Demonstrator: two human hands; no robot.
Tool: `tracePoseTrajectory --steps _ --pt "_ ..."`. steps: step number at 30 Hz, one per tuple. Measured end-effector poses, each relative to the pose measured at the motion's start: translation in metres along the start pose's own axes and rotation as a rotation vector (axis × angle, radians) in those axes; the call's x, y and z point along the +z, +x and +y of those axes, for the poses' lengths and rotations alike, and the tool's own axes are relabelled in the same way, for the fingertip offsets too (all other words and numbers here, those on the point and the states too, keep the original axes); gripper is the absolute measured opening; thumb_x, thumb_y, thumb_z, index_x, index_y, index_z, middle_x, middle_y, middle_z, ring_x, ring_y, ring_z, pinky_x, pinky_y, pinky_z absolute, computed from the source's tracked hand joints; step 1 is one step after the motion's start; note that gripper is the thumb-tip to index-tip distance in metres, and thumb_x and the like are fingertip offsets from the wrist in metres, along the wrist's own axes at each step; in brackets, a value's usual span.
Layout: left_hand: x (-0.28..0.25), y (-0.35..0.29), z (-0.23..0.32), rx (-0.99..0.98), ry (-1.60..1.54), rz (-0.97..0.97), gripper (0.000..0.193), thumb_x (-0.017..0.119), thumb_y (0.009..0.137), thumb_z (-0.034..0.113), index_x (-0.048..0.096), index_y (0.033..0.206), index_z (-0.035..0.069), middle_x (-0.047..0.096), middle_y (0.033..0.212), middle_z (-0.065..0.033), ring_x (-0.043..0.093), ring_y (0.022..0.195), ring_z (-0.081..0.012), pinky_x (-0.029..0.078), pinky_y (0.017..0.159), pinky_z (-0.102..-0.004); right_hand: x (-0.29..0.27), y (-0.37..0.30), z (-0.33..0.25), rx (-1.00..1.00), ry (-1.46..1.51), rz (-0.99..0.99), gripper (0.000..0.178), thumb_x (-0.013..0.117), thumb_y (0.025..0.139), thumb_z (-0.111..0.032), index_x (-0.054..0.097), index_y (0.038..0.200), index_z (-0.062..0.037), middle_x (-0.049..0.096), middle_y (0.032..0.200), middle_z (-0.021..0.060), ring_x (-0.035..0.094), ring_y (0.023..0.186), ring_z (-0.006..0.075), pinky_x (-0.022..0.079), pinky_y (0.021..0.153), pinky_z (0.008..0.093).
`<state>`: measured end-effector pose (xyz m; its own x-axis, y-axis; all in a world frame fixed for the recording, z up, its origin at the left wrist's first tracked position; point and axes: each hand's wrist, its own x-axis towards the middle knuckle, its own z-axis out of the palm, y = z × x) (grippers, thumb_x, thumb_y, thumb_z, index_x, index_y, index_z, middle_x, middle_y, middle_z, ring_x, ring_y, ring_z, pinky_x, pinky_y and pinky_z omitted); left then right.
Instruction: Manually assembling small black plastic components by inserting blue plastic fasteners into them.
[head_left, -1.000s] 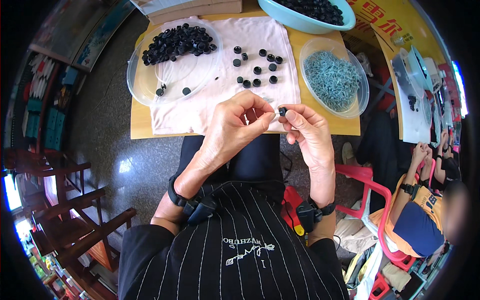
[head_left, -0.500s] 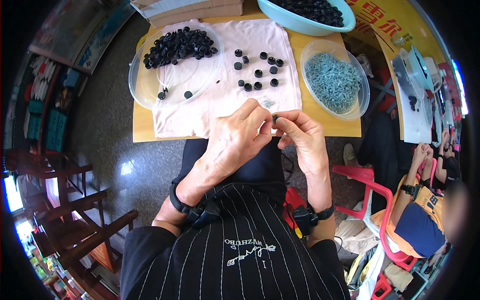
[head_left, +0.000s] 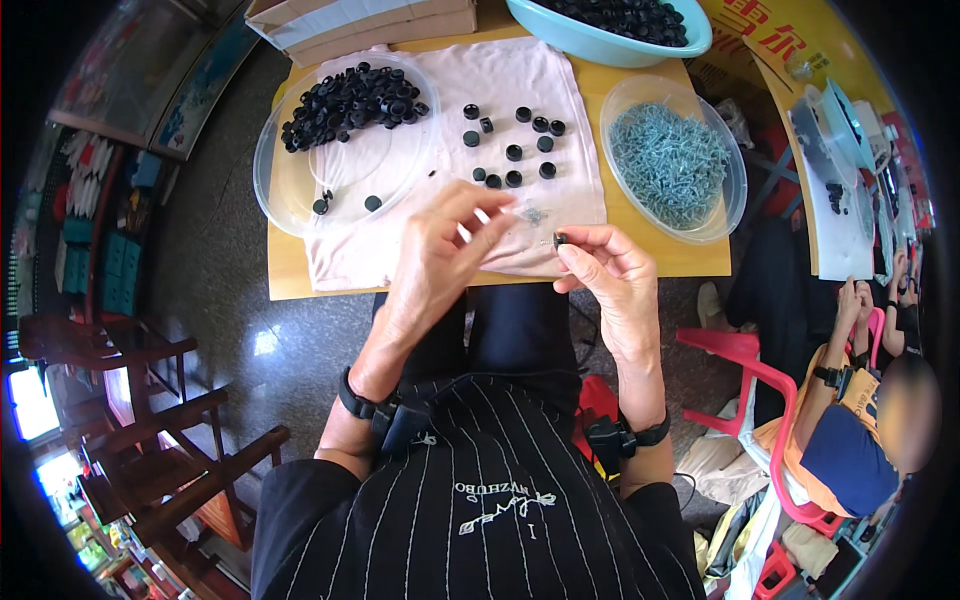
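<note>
My right hand (head_left: 612, 275) pinches a small black round cap (head_left: 560, 240) between thumb and fingertips, above the near edge of the cloth. A thin light bit shows at the cap's left side, too small to make out. Apart from it, to the left, my left hand (head_left: 440, 250) has its fingers spread and holds nothing visible; its fingertips are slightly blurred. Just beyond the hands lies a little heap of screws (head_left: 533, 215) on the pale pink cloth (head_left: 350, 250). Several loose black caps (head_left: 514, 153) are scattered farther up the cloth.
At the left, a clear shallow tray (head_left: 275, 190) holds many black caps. A clear tub (head_left: 735, 190) of silvery screws stands at the right. Behind are a light blue basin (head_left: 600, 50) of black parts and a cardboard box (head_left: 370, 25). Another person sits at the right near a pink stool (head_left: 715, 345).
My left hand has come away from the cap and moved left, its fingers opening. My right hand keeps the cap, nearly in place. The view has shifted slightly.
</note>
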<state>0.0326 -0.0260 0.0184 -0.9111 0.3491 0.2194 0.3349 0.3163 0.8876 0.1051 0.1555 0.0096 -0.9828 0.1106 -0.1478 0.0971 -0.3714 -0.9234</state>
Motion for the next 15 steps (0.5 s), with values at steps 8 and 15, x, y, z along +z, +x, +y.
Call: tracePoseTrajectory --steps 8,15 --pt "0.005 0.021 -0.024 0.014 0.308 0.031 0.027 0.069 0.079 0.006 0.065 0.106 0.005 0.052 0.078 -0.0047 0.048 0.059 -0.0100 0.041 0.055 -0.0244 0.001 0.005 0.003 0.007 0.035 0.011 0.019 0.068 0.086 -0.004 0.063 0.103 0.0020 0.064 0.093 0.0049 0.059 0.072 0.0075 0.052 0.062 0.0211" --pt "0.006 0.017 -0.017 0.044 0.122 0.007 0.025 0.068 0.078 0.001 0.063 0.102 0.002 0.058 0.087 -0.0056 0.058 0.071 -0.0124 0.047 0.063 -0.0262 0.003 0.005 -0.003 -0.006 -0.020 0.024 0.017 0.068 0.085 -0.004 0.063 0.101 0.0018 0.064 0.093 0.0053 0.059 0.074 0.0078 0.050 0.064 0.0208"
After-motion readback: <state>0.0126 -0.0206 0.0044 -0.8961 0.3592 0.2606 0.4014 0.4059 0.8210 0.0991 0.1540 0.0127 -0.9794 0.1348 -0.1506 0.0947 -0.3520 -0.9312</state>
